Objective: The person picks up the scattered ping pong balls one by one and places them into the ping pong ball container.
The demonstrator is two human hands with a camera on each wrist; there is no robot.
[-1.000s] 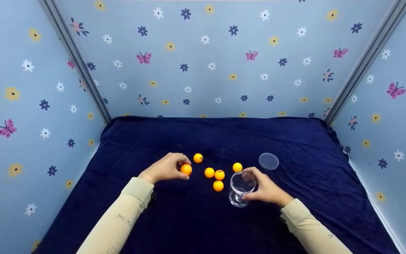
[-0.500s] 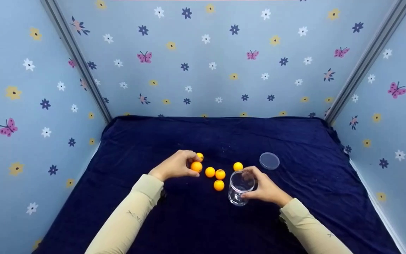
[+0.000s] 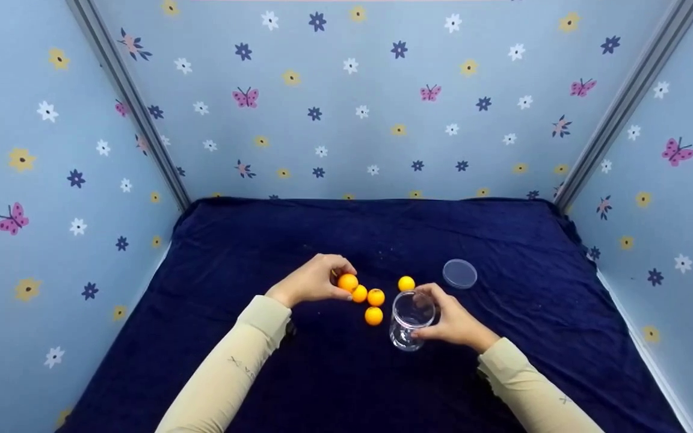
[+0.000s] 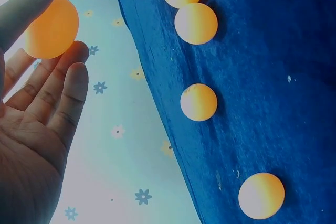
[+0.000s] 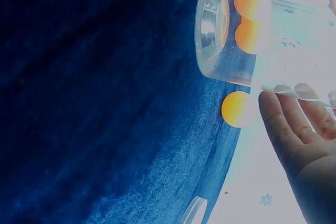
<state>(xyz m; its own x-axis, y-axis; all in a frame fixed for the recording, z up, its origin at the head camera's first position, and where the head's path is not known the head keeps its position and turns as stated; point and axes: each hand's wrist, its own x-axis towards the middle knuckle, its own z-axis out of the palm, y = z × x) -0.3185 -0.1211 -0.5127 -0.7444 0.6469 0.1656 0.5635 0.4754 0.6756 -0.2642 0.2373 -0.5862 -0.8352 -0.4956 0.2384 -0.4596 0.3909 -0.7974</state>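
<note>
My left hand (image 3: 309, 281) pinches an orange ping-pong ball (image 3: 348, 282) between thumb and fingertips, held up off the cloth in the left wrist view (image 4: 51, 27). Just right of it lie three more orange balls, one of them marked on top (image 3: 376, 297). Another ball (image 3: 406, 284) sits behind the jar. My right hand (image 3: 458, 322) grips a clear jar (image 3: 409, 319) by its side, its round mouth upward. Through the jar's wall, balls show in the right wrist view; the head view shows none inside. Whether its base touches the cloth I cannot tell.
A clear round lid (image 3: 459, 273) lies flat on the dark blue cloth (image 3: 533, 300), behind and right of the jar. Flower-patterned walls (image 3: 382, 150) stand at the back and both sides. The left wrist view shows separate balls on the cloth, one of them nearest the camera (image 4: 261, 196).
My left hand has moved right with its ball, toward the other balls. It now covers the ball that lay farthest left. My right hand and the jar have stayed nearly still.
</note>
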